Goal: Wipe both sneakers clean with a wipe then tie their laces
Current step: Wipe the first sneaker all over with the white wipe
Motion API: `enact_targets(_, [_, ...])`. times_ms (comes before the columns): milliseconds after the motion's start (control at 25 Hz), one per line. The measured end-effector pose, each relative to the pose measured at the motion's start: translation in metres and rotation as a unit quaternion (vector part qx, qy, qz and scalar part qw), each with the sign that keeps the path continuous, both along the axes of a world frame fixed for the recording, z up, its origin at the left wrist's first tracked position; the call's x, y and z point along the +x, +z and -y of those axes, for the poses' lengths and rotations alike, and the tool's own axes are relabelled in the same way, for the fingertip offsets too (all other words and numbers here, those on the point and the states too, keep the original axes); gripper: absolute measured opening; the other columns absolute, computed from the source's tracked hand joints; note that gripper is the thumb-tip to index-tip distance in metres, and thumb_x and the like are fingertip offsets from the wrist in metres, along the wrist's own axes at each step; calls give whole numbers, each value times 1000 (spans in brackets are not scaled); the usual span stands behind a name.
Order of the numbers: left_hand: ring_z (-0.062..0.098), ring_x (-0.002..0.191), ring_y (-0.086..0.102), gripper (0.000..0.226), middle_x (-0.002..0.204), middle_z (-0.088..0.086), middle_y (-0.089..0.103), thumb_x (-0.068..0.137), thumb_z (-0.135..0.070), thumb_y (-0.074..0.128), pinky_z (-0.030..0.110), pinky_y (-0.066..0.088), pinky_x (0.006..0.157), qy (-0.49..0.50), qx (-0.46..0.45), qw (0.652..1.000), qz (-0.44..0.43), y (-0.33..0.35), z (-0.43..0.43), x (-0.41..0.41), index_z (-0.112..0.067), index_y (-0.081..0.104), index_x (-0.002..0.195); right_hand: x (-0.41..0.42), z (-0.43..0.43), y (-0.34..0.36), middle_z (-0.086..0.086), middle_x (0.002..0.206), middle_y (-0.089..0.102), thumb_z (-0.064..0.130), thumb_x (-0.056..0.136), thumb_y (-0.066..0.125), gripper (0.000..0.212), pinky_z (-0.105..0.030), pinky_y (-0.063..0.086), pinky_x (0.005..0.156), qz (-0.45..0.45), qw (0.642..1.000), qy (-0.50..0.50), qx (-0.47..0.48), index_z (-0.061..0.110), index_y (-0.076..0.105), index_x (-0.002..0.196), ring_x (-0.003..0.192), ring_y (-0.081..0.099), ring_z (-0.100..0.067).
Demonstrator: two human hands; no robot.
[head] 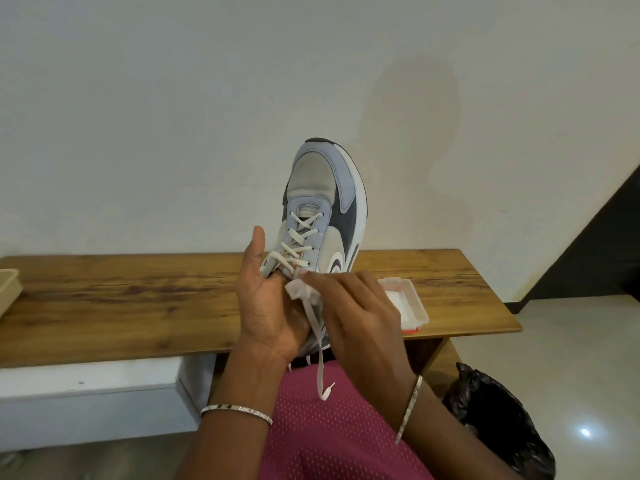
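A grey and light-blue sneaker [322, 206] with a white sole is held up above the wooden table [138, 299], toe pointing up and away. My left hand [266, 303] grips it at the heel and collar, thumb raised beside the laces. My right hand [353, 317] presses a crumpled white wipe [301, 291] against the sneaker near the lowest eyelets. A loose white lace [320, 362] hangs down from the shoe over my lap. The second sneaker is not in view.
An open white wipe pack [412, 303] lies on the table's right end, partly behind my right hand. A beige tray [8, 289] sits at the left edge. A black bin bag [498, 420] stands on the floor at lower right. A white wall is behind.
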State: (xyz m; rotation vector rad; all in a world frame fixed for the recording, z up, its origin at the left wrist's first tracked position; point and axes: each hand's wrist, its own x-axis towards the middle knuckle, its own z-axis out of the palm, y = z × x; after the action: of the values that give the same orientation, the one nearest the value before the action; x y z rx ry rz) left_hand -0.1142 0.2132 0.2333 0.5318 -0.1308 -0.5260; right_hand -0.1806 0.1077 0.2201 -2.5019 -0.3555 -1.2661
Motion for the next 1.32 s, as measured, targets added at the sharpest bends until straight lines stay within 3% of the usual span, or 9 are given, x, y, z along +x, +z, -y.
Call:
enact_targets(160, [29,127,40,88,139,16,46,85,-72,49,47,16,121,-22,-20,1000,-3,-1,0,2,-10,43,147,10,10,2,-9,106,70,17,91,57,25,-29,55,75,-8,1000,10,-18,7,74,105,97,62,-23])
enact_targets(280, [29,125,48,90,135,17,51,85,-70,51,45,33,114,-23,-29,999,15,-1,3,1,-6,40,148,27,25,10,-10,105,71,5,87,67,17,-33,54,76,21,999,-28,4,4,75,102,96,64,-24])
enact_targets(400, [26,106,57,84,116,14,59,83,-70,53,43,42,102,-19,-14,1000,-1,-1,1,1,-6,51,138,18,14,7,-6,101,73,9,88,65,14,-26,52,78,19,1000,9,8,7,76,97,93,63,-18])
enact_targets(560, [28,127,46,85,144,15,49,86,-70,48,49,28,116,-16,-10,1000,-4,-1,0,5,-12,43,147,4,8,1,-5,103,72,17,93,60,16,-25,51,77,-12,998,53,-24,9,73,96,95,63,-18])
enact_targets(680, [28,120,52,87,132,15,53,86,-70,50,44,35,111,-31,-46,998,4,1,4,0,-11,39,150,25,28,12,-8,105,71,4,86,71,12,-31,52,77,1,998,-2,-55,6,74,97,95,62,-22])
enact_targets(800, [32,130,47,83,139,19,50,89,-68,49,46,28,117,-32,-58,998,9,4,7,-4,-8,44,147,42,37,22,-9,103,68,-2,84,72,13,-31,51,75,21,999,-49,-5,5,73,96,93,60,-23])
enact_targets(920, [29,123,52,86,135,15,55,87,-71,49,45,36,112,-36,-56,998,-5,3,3,1,-11,43,147,28,23,14,-5,101,67,0,84,71,14,-30,50,76,-12,1000,14,13,8,73,95,93,59,-19])
enact_targets(1040, [29,131,47,84,148,12,47,86,-73,46,46,30,115,-22,-27,999,-6,1,-4,6,-16,44,148,11,13,5,-6,104,69,10,87,69,14,-27,50,82,-42,996,71,14,7,73,100,96,60,-19])
enact_targets(1320, [34,140,40,78,150,18,45,90,-68,44,50,28,118,-3,-28,1000,5,8,2,-5,-12,50,143,43,40,31,-8,100,70,10,89,72,10,-24,50,80,30,998,-18,43,5,74,97,91,63,-20])
